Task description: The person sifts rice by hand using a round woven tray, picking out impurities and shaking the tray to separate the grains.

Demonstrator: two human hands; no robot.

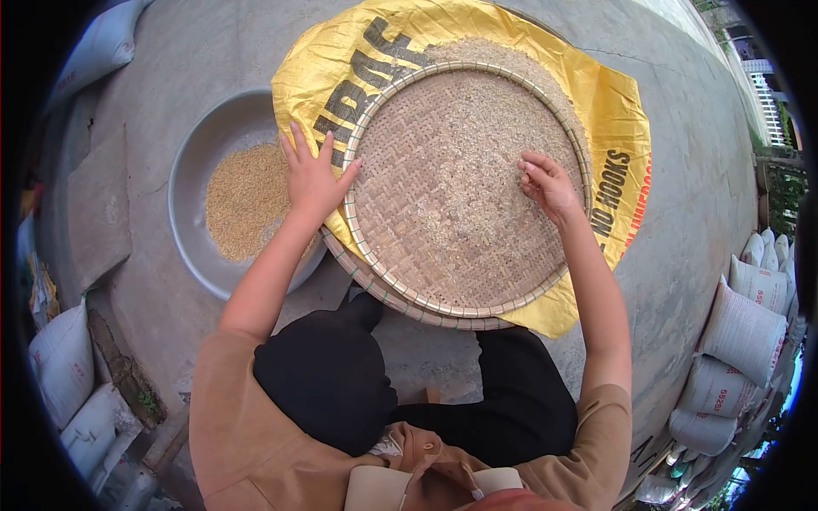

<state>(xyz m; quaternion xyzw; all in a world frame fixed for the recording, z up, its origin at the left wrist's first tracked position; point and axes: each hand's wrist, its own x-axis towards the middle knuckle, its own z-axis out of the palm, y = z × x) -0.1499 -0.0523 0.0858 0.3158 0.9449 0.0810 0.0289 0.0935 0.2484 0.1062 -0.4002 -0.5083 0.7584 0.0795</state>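
Note:
A round woven tray (400, 230) with a bound rim holds a scattered layer of pale grain (486, 162), thickest at its centre and upper right. My left hand (315, 175) lies with fingers spread at the tray's left rim, over the edge of a yellow printed sack (307, 77). Above the grain on the right side, my right hand (550, 186) has its fingertips drawn together; what they hold, if anything, is too small to name. Another woven tray (388, 294) shows beneath the first one.
At the left, a metal basin (192, 247) holds golden grain (247, 200), partly behind my left forearm. Filled white sacks are stacked at the right (741, 332), with more sacks at the lower left (64, 362) and upper left (102, 38). My bent legs are below the trays.

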